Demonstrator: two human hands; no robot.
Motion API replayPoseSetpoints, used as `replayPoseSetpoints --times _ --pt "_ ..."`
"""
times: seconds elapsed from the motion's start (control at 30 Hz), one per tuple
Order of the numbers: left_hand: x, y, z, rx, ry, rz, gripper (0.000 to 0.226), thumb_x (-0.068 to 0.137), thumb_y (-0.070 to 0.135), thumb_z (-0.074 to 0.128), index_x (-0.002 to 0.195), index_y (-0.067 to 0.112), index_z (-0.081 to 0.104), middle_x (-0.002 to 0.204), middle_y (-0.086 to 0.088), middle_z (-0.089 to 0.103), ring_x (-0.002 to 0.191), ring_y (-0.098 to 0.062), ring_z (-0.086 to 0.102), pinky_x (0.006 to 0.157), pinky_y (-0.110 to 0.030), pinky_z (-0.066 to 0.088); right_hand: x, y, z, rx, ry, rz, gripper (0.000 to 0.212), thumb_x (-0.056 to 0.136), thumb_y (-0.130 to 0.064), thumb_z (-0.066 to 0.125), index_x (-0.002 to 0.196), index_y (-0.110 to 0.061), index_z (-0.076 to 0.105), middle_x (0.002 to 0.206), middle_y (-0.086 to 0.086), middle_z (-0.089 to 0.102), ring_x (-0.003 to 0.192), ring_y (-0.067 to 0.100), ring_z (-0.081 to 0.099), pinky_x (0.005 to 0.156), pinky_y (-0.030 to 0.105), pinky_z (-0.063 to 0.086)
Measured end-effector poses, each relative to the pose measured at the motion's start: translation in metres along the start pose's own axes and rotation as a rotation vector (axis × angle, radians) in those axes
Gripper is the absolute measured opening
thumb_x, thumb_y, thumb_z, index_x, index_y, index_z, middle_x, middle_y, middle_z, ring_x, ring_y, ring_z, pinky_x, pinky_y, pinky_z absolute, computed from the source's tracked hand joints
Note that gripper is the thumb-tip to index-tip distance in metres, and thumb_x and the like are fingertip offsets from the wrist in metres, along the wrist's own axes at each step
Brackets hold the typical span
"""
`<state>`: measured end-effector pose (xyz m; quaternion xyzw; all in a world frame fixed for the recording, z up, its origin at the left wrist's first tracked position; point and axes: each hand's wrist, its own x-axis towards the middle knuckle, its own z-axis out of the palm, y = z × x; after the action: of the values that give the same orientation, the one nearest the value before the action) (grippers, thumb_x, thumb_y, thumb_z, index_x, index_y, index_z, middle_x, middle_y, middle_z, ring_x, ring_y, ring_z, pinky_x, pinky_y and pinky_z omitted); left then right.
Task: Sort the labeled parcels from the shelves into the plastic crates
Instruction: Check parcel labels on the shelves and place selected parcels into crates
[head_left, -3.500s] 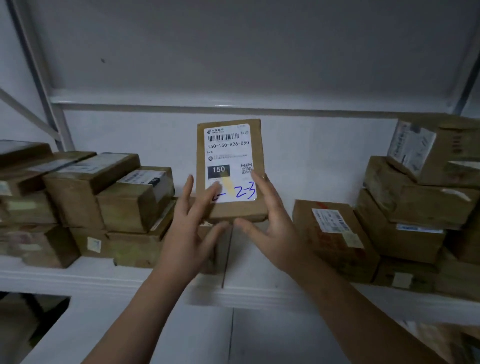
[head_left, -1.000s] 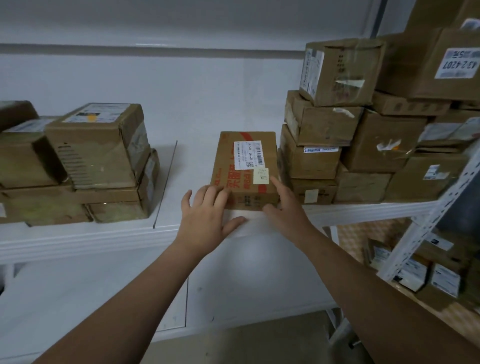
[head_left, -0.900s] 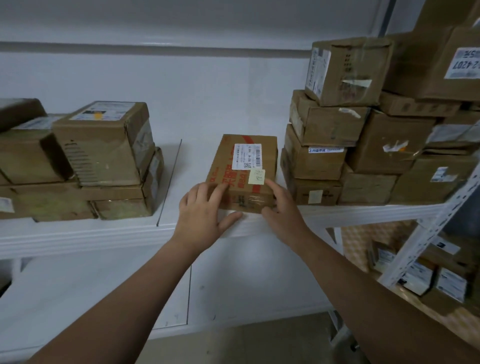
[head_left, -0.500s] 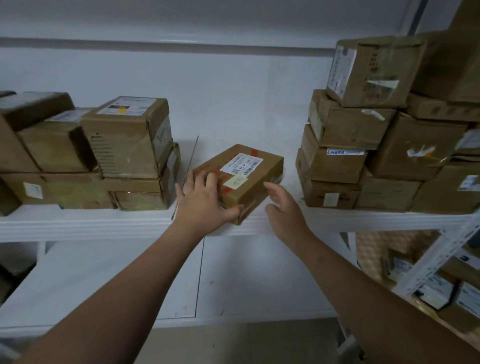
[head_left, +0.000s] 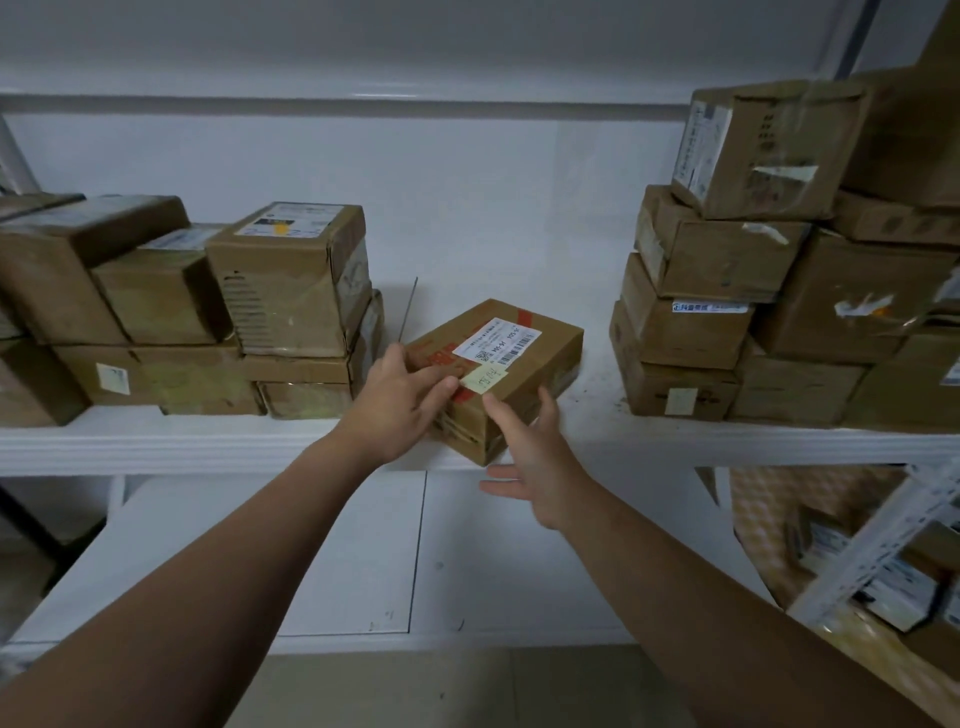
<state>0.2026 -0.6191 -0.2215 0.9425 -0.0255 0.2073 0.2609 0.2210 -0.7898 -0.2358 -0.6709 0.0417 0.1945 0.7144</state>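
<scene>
A flat brown parcel (head_left: 540, 358) with red tape, a white barcode label and a small yellow note lies skewed on the white shelf (head_left: 156, 441), its near corner over the front edge. My left hand (head_left: 400, 400) rests on the parcel's top left part, fingers spread across the red tape. My right hand (head_left: 535, 462) hovers open at the parcel's near right corner, fingertips close to the side, palm turned toward it. No plastic crate is in view.
Stacked cardboard boxes (head_left: 291, 291) fill the shelf's left side. A taller pile of boxes (head_left: 727, 270) stands at the right. A lower white shelf (head_left: 311, 561) lies beneath. A second rack (head_left: 878, 545) with labeled parcels sits at the lower right.
The parcel has turned clockwise and slid toward the shelf's front edge under my left hand. My right hand has come off its side and opened.
</scene>
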Motion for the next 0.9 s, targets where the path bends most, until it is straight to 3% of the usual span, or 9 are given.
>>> replayPoseSetpoints --times 0.13,0.23,0.3,0.37,0.53,0.6,0.67,0.77,0.9 --pt "-0.004 0.001 -0.004 0.093 -0.071 0.103 0.063 0.085 0.050 0.020 0.132 0.030 0.057 0.120 -0.003 0.047 0.110 -0.020 0.033 0.101 -0.037 0.030 0.006 0.006 0.016 0.187 0.102 -0.002 0.091 0.073 -0.043 0.078 0.142 -0.047 0.019 0.138 0.007 0.041 0.111 0.034 0.056 0.063 0.035 0.059" --pt "-0.004 0.006 -0.006 0.185 -0.075 0.173 0.063 0.087 0.051 0.016 0.127 0.032 0.059 0.123 0.005 0.053 0.113 -0.018 0.038 0.088 -0.029 0.018 0.005 0.000 0.011 0.247 0.151 -0.058 0.062 0.080 -0.033 0.071 0.133 -0.036 0.040 0.125 0.005 0.052 0.106 0.024 0.059 0.068 0.033 0.058" --pt "0.004 0.008 -0.011 0.170 -0.040 0.139 0.050 0.092 0.050 0.027 0.124 0.031 0.061 0.123 0.005 0.053 0.116 -0.018 0.040 0.089 -0.029 0.018 0.004 -0.006 -0.003 0.232 0.204 -0.144 0.040 0.085 -0.031 0.064 0.123 -0.028 0.051 0.115 0.003 0.060 0.100 0.019 0.061 0.069 0.029 0.053" --pt "0.015 0.004 -0.013 0.112 -0.042 0.079 0.040 0.096 0.047 0.043 0.129 0.029 0.057 0.131 0.002 0.048 0.124 -0.020 0.038 0.101 -0.034 0.025 0.003 -0.012 -0.021 0.205 0.284 -0.253 0.036 0.085 -0.029 0.061 0.119 -0.019 0.053 0.111 0.005 0.063 0.102 0.020 0.062 0.071 0.030 0.050" --pt "0.028 0.008 -0.010 -0.071 -0.083 0.033 0.065 0.083 0.042 0.068 0.140 0.026 0.041 0.148 -0.006 0.028 0.136 -0.024 0.029 0.113 -0.042 0.029 -0.013 -0.039 -0.051 0.298 0.409 -0.477 0.041 0.089 -0.017 0.065 0.121 -0.014 0.039 0.099 -0.002 0.060 0.084 0.011 0.061 0.065 0.025 0.048" --pt "0.031 0.015 -0.011 -0.231 -0.022 -0.008 0.088 0.077 0.040 0.076 0.147 0.022 0.027 0.150 -0.002 0.024 0.137 -0.020 0.027 0.111 -0.035 0.027 -0.022 -0.049 -0.059 0.341 0.410 -0.522 0.043 0.088 -0.015 0.066 0.122 -0.018 0.039 0.101 -0.002 0.059 0.084 0.010 0.061 0.065 0.026 0.048" --pt "0.032 0.022 -0.017 -0.516 -0.036 -0.111 0.102 0.073 0.035 0.080 0.151 0.020 0.015 0.139 0.011 0.034 0.125 -0.007 0.040 0.102 -0.024 0.034 -0.029 -0.056 -0.066 0.360 0.391 -0.556 0.045 0.088 -0.017 0.066 0.124 -0.020 0.041 0.100 0.000 0.063 0.085 0.015 0.062 0.065 0.029 0.050" --pt "0.028 0.022 -0.018 -0.805 -0.180 -0.157 0.074 0.070 0.036 0.079 0.134 0.032 0.042 0.119 0.013 0.063 0.100 -0.002 0.064 0.087 -0.026 0.053 -0.039 -0.066 -0.071 0.364 0.391 -0.605 0.040 0.090 -0.020 0.064 0.125 -0.021 0.044 0.097 0.000 0.066 0.083 0.016 0.065 0.066 0.031 0.056" --pt "0.022 0.018 -0.013 -1.074 -0.262 -0.176 0.062 0.070 0.034 0.075 0.126 0.036 0.048 0.113 0.003 0.070 0.102 -0.016 0.068 0.077 -0.030 0.057 -0.048 -0.075 -0.068 0.345 0.431 -0.619 0.027 0.095 -0.028 0.058 0.117 -0.020 0.045 0.096 0.002 0.065 0.080 0.017 0.065 0.073 0.037 0.056"
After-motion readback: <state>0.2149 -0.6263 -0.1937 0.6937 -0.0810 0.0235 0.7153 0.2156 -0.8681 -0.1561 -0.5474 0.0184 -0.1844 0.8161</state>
